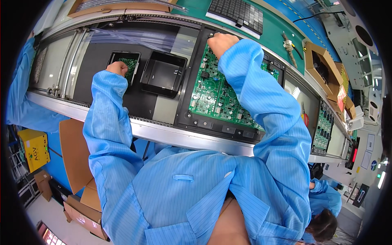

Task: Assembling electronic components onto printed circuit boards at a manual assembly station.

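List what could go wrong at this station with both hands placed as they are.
1. The right hand rests at the far edge of the large green circuit board, and its sleeve lies across the populated parts; it may snag or press on them.
2. The left hand is at the small black tray holding a small green board; a clumsy pull might tip it.
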{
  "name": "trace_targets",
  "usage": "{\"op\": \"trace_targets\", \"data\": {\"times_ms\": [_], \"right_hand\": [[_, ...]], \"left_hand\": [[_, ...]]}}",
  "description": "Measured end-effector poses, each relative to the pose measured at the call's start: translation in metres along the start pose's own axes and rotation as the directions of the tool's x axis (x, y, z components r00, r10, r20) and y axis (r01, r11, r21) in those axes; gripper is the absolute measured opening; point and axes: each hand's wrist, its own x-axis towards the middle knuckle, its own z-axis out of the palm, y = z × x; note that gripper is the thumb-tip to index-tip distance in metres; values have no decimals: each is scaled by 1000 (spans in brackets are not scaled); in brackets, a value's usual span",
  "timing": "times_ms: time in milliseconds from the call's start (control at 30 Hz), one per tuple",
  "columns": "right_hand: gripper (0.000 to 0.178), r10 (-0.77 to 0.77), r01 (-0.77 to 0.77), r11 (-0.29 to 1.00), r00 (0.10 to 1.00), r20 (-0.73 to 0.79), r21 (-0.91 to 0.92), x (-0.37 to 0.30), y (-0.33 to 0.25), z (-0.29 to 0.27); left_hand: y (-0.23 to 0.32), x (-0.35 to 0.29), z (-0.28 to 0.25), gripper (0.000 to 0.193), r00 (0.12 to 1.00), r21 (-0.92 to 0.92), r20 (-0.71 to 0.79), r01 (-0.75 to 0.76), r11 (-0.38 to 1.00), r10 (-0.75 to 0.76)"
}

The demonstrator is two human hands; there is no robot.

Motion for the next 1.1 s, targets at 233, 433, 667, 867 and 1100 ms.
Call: {"op": "trace_targets", "data": {"times_ms": [233, 433, 667, 867, 1100], "right_hand": [[11, 5, -11, 996, 998, 64, 84, 3, -8, -10], [17, 181, -17, 900, 923, -338, 435, -27, 33, 17], [46, 768, -725, 630, 635, -87, 278, -199, 146, 107], [65, 763, -757, 528, 622, 178, 385, -229, 107, 128], [64, 669, -598, 530, 730, 137, 601, -238, 116, 145]], "left_hand": [[4, -2, -3, 9, 998, 9, -34, -45, 999, 45], [-2, 2, -7, 7, 1000, -152, 18, -7, 988, 10], [-1, -4, -10, 9, 991, -517, -71, 58, 854, -111], [52, -30, -41, 11, 983, -705, -184, -147, 694, 22], [234, -124, -21, 21, 959, -877, 71, -72, 476, 275]]}}
